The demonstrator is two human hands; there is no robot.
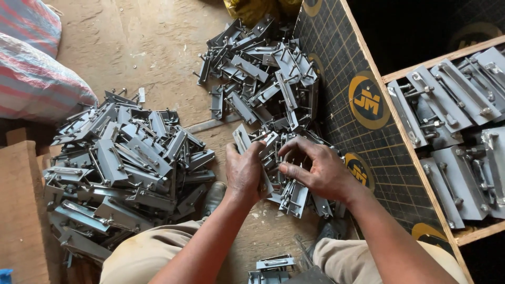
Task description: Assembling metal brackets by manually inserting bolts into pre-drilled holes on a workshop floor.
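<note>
My left hand [244, 171] grips a grey metal bracket with bolts [270, 141] and holds it over the middle of the floor. My right hand [315, 168] is closed on the same bracket from the right, its fingers on the bolts. Just beneath the hands lie more grey brackets [294, 197]. My knees in tan trousers show at the bottom.
A big heap of grey brackets [123, 168] lies at the left, another heap [263, 71] at the top centre. A black gridded board [342, 68] leans at the right beside a wooden box [457, 131] with stacked brackets. Striped sacks [31, 68] sit at the upper left.
</note>
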